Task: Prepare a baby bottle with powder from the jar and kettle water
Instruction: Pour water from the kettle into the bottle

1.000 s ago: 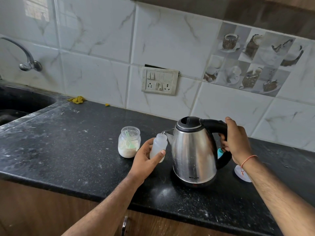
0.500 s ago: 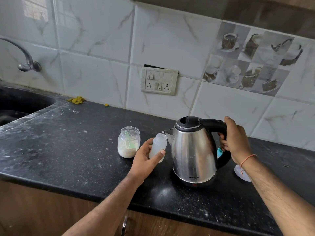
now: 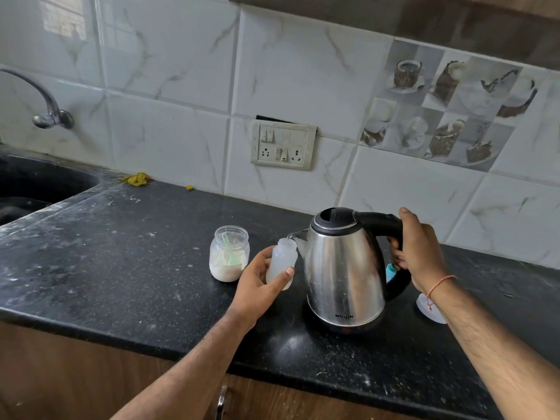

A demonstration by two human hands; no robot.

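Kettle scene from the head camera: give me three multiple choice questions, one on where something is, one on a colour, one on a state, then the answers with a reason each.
1. Where is the powder jar?
A. left of the bottle
B. behind the kettle
C. in the sink

2. What colour is the scoop in the jar?
A. red
B. green
C. black

3. How is the bottle?
A. capped on the counter
B. lying on its side
C. open, held at the kettle spout

Answers:
1 A, it stands just past the left hand.
2 B, pale green against the powder.
3 C, its mouth meets the kettle that the right hand grips.
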